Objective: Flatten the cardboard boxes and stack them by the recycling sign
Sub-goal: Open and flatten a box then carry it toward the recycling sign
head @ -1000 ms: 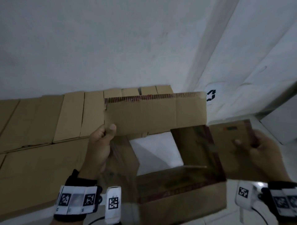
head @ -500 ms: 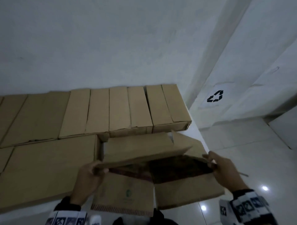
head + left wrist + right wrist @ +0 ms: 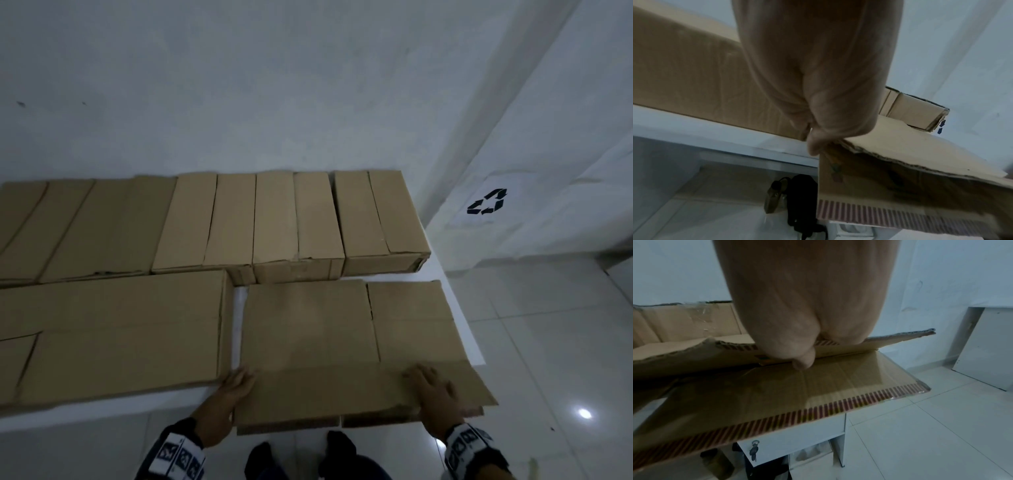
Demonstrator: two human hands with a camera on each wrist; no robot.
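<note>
Half a second ago I held the flattened box [image 3: 346, 346] half-collapsed in the air; now it lies flat on the right end of the white desk [image 3: 460, 308], its near flaps hanging over the desk's front edge. My left hand [image 3: 227, 401] holds the near left corner, thumb [image 3: 816, 142] under the top layer's edge and the other fingers hidden above it. My right hand [image 3: 436, 394] presses palm-down on the near right flap, fingers straight and spread in the head view, thumb [image 3: 803, 361] tucked into the fold between the layers. A striped red band runs along the lower flap's edge [image 3: 818, 412]. Closed boxes [image 3: 298, 222] stand in a row behind it against the wall, and a long box [image 3: 113, 339] lies just to its left. On the right-hand wall is the recycling sign [image 3: 488, 202], well apart from the flattened box.
</note>
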